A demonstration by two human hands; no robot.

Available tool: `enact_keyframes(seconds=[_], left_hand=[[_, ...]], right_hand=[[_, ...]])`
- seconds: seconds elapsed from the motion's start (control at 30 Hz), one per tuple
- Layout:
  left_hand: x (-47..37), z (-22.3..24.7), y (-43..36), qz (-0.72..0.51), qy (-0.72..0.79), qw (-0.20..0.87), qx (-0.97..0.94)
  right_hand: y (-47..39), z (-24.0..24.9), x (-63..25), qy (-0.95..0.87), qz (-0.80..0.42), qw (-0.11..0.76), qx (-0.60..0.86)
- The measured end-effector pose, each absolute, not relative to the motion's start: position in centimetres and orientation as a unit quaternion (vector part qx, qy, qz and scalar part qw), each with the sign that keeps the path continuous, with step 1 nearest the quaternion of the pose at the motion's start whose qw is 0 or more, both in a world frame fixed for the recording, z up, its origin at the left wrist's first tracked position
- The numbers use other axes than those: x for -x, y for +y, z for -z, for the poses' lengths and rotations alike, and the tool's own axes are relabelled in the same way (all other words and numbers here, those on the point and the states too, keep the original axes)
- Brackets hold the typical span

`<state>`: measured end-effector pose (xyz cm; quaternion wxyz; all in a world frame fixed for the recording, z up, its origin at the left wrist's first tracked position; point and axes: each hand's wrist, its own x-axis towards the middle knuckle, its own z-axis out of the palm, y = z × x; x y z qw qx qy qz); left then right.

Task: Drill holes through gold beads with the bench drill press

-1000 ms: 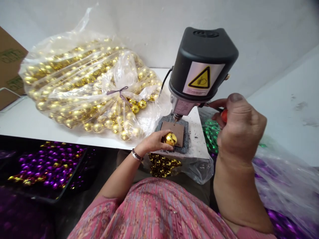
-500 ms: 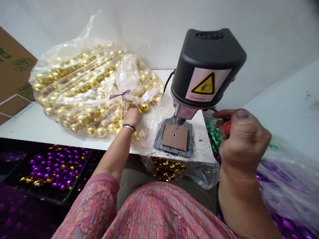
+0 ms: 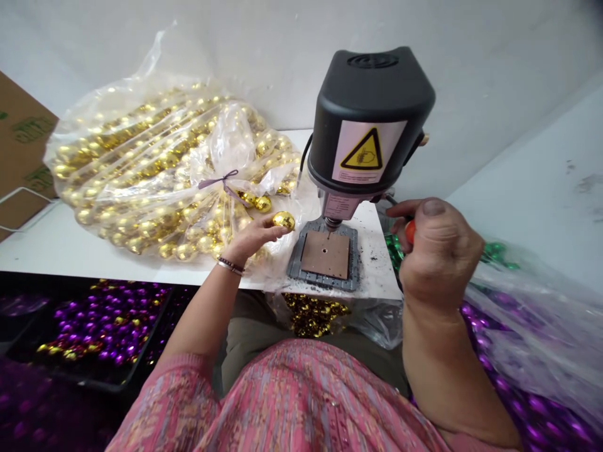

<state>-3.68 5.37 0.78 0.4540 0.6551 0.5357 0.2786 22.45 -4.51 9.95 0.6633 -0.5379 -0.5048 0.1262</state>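
Between the fingertips of my left hand (image 3: 254, 238) is a shiny gold faceted ball (image 3: 283, 220), held just left of the drill press (image 3: 365, 125). Behind it, more gold balls (image 3: 262, 204) poke out of the mouth of a clear plastic bag (image 3: 226, 138) tied with a purple ribbon. My right hand (image 3: 436, 251) is closed around the red knob (image 3: 410, 232) of the drill press lever. Under the drill bit (image 3: 332, 235), a brown square plate (image 3: 325, 256) with a small hole lies on the grey base (image 3: 354, 276); nothing rests on the hole.
A cardboard box (image 3: 23, 144) stands at the left. Below the white table (image 3: 28, 251), a black tray (image 3: 117, 380) holds purple and gold balls. Gold balls (image 3: 315, 317) in plastic hang at the table's front. Purple balls (image 3: 532, 402) and green ones (image 3: 499, 252) lie bagged at the right.
My left hand has come out from the bag's mouth toward the drill press, bringing a gold ball. My right hand stays on the knob. The view has shifted slightly.
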Motion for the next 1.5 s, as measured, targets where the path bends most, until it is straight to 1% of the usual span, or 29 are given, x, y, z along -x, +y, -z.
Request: enact_keyframes(seconds=[0.03, 0.1, 0.2, 0.3, 0.43, 0.53, 0.7, 0.83, 1.0, 1.23, 1.4, 1.5], left_hand=[[3.2, -0.5, 4.5, -0.303, 0.497, 0.526, -0.62], [2.2, 0.1, 3.1, -0.332, 0.455, 0.616, -0.552], [0.6, 0.8, 1.9, -0.33, 0.449, 0.653, -0.513], [-0.8, 1.2, 1.7, -0.323, 0.46, 0.614, -0.554], [-2.3, 1.6, 2.2, -0.325, 0.515, 0.494, -0.621], [-3.2, 1.9, 2.3, -0.302, 0.561, 0.415, -0.649], [-4.3, 1.3, 1.9, -0.254, 0.581, 0.382, -0.673], [-5.0, 0.4, 1.8, -0.214, 0.57, 0.35, -0.712], [-5.9, 0.5, 2.2, -0.198, 0.523, 0.269, -0.784], [-5.9, 1.5, 2.4, -0.215, 0.52, 0.275, -0.779], [-6.0, 1.5, 2.2, -0.219, 0.517, 0.294, -0.774], [-6.2, 1.4, 2.1, -0.213, 0.525, 0.284, -0.773]], right_hand=[[-4.5, -9.9, -22.5, -0.509, -0.126, 0.659, 0.539], [-4.6, -9.9, -22.6, -0.52, -0.124, 0.649, 0.542], [-4.6, -9.9, -22.6, -0.525, -0.131, 0.644, 0.541], [-4.6, -9.9, -22.6, -0.524, -0.141, 0.651, 0.531], [-4.6, -9.8, -22.7, -0.543, -0.134, 0.639, 0.528], [-4.6, -9.8, -22.9, -0.549, -0.135, 0.632, 0.531], [-4.7, -10.0, -23.0, -0.544, -0.151, 0.637, 0.525], [-4.8, -10.2, -23.1, -0.555, -0.157, 0.626, 0.525], [-4.9, -10.2, -23.1, -0.56, -0.157, 0.628, 0.517], [-4.9, -9.7, -23.2, -0.563, -0.147, 0.638, 0.503], [-5.0, -8.7, -23.1, -0.555, -0.14, 0.656, 0.491], [-5.0, -8.2, -23.0, -0.549, -0.138, 0.659, 0.496]])
